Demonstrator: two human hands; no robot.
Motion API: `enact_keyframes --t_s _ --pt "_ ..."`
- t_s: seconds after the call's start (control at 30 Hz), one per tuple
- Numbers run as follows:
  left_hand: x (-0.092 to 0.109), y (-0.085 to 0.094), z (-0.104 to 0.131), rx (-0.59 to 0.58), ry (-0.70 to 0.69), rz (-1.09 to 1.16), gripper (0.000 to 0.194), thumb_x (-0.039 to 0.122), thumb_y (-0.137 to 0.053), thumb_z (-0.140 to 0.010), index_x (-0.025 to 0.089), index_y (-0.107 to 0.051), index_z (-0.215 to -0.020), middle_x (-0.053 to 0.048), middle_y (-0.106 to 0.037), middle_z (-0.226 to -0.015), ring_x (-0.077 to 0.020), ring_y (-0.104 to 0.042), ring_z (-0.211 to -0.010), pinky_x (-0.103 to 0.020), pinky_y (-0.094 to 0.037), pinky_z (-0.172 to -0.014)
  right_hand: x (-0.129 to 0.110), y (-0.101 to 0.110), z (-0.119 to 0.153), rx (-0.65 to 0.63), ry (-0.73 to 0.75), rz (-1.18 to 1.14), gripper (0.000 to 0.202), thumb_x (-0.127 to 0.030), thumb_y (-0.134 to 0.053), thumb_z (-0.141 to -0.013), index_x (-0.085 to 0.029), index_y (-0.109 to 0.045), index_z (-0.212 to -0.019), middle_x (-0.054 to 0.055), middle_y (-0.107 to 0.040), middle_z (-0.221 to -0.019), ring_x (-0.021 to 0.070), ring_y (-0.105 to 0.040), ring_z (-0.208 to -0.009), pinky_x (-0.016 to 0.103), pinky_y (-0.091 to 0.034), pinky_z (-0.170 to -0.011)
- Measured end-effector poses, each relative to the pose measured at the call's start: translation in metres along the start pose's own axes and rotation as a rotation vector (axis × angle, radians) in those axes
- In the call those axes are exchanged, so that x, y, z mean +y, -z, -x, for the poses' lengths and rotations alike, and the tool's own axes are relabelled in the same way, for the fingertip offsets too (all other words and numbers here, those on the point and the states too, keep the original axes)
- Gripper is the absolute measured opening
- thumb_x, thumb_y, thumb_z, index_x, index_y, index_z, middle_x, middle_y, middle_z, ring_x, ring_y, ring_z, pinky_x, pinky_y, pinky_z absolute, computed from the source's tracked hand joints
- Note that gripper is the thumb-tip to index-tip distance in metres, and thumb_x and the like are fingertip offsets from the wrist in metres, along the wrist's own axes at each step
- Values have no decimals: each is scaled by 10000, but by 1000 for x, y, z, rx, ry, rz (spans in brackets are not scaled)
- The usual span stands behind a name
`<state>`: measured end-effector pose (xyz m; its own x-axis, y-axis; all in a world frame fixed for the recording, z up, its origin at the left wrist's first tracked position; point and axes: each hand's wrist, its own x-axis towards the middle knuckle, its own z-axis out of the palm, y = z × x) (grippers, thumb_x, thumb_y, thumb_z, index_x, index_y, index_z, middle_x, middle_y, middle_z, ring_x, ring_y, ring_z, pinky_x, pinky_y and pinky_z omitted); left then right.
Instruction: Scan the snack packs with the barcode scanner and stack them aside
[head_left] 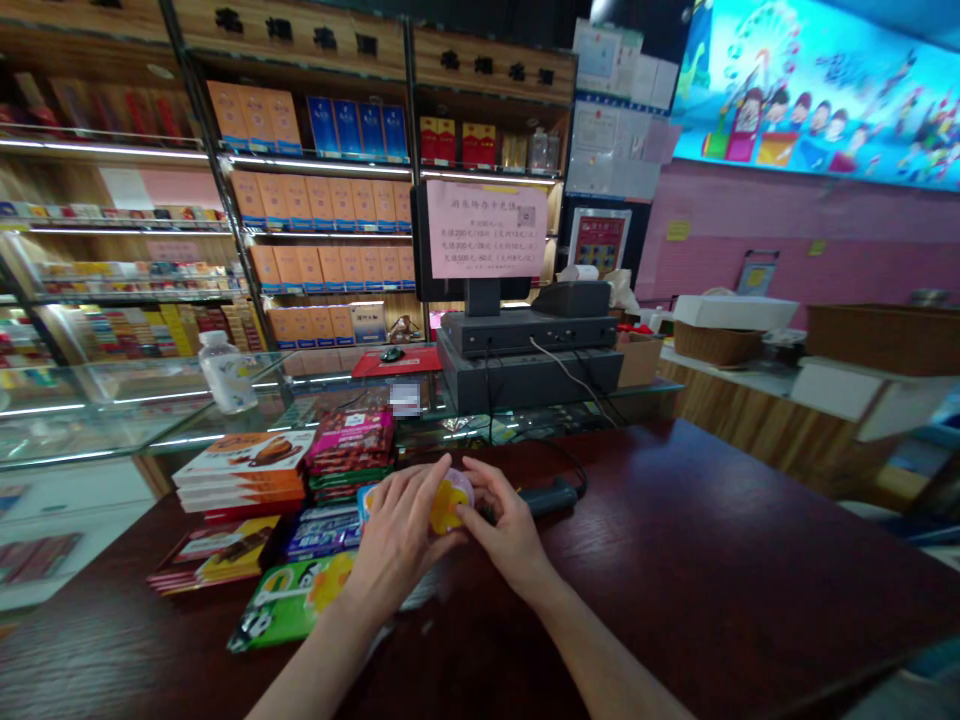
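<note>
Our left hand [400,525] and right hand [506,522] are gripping a rounded yellow-and-lilac pack [448,502] over the glossy, dark table [645,570].

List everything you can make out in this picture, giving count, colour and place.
round pack: one, lilac-yellow, between the hands
green packet: one, green, table's left
flat boxes: several, white-orange, stacked left
upper packets: stack, pink, beside boxes
table: one, dark red-brown, foreground
scanner: one, dark grey, beyond right hand
bottle: one, whitish, glass counter
notice: one, pink, on monitor
mouse: one, black, red mat
shelf cartons: many, orange, back shelves
tall cartons: four, blue, top shelf
wall display: one, blue, upper right
smaller items: too blurred to count
left hand: one, bare, centre
right hand: one, bare, centre
</note>
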<state>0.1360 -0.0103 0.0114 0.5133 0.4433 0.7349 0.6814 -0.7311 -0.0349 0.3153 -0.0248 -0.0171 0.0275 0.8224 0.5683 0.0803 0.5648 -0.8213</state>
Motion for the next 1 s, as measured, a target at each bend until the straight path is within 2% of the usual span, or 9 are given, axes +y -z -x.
enact_keyframes --t_s 0.07,0.2,0.37,0.5,0.67,0.8,1.0 --pt "1 -3 -1 -13 8 3 848 451 -680 -875 214 -228 -1551 -147 -632 -1325 -293 -588 -1221 -484 -404 -1075 0 -1 -1 22 -49 -56 469 -234 -676 -844 -256 -571 -1301 61 -716 -1150 194 -718 -910 340 -606 -828" --pt "1 -4 -1 -16 1 -26 850 451 -698 -862 215 -248 -1542 -138 -619 -1360 -282 -566 -1265 -547 -216 -1205 -1 0 -2 35 -86 -68 423 -255 -700 -822 -249 -623 -1238 51 -727 -1080 186 -700 -843 320 -606 -769" --pt "-8 3 4 -2 -2 -93 877 508 -705 -835 223 -273 -1543 -145 -557 -1454 -320 -497 -1353 -605 -61 -1235 1 3 -2 44 -117 -56 365 -274 -703 -821 -237 -664 -1183 54 -733 -1104 198 -703 -873 327 -605 -791" --pt "-26 14 12 32 65 -114 946 537 -740 -792 226 -261 -1547 -147 -549 -1459 -339 -467 -1375 -615 -87 -1230 1 9 -5 94 -150 -102 355 -311 -715 -822 -227 -670 -1163 62 -746 -1101 220 -722 -907 351 -615 -816" --pt "-47 19 22 15 138 -104 895 429 -746 -820 258 -255 -1548 -140 -560 -1446 -334 -484 -1364 -648 -155 -1210 2 16 -8 148 -146 -136 361 -332 -736 -807 -216 -676 -1143 76 -751 -1126 236 -734 -941 374 -624 -842" --pt "-52 20 24 -7 126 -81 823 390 -717 -849 279 -287 -1541 -125 -582 -1426 -321 -499 -1356 -652 -148 -1216 5 19 -9 153 -158 -139 370 -360 -749 -797 -215 -683 -1131 77 -767 -1092 251 -744 -946 399 -632 -851" --pt "-53 21 25 -27 119 -49 817 382 -734 -835 285 -313 -1529 -110 -580 -1424 -305 -500 -1353 -638 -138 -1225 10 20 -9 142 -163 -124 368 -387 -753 -798 -225 -696 -1123 75 -774 -1067 258 -746 -944 428 -638 -859"
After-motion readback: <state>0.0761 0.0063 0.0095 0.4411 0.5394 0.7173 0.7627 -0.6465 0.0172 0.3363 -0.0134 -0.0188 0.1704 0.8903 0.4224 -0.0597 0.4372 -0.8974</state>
